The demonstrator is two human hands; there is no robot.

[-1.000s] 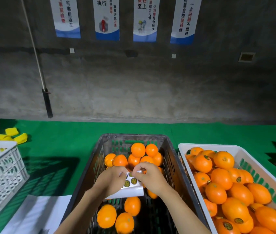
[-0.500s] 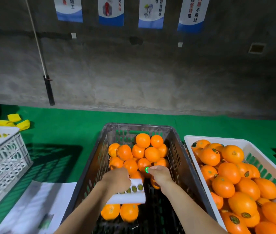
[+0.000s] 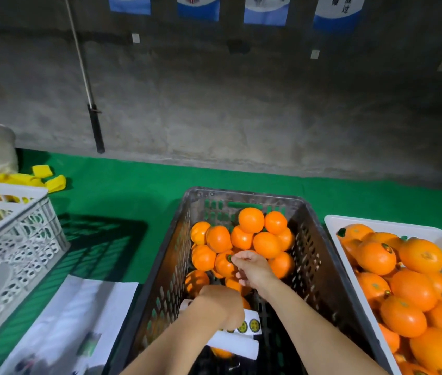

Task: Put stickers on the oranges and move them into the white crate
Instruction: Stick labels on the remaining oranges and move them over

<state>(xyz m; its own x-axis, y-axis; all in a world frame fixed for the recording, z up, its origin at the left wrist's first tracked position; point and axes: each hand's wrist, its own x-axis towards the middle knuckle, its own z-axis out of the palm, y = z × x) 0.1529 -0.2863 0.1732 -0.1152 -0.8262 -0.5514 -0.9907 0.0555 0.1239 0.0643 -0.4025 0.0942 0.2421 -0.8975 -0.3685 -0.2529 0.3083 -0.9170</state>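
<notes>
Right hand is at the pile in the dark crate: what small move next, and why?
Probably press the green sticker flat onto the orange; the right hand pinches it at the peel while the left hand holds the sticker sheet.
</notes>
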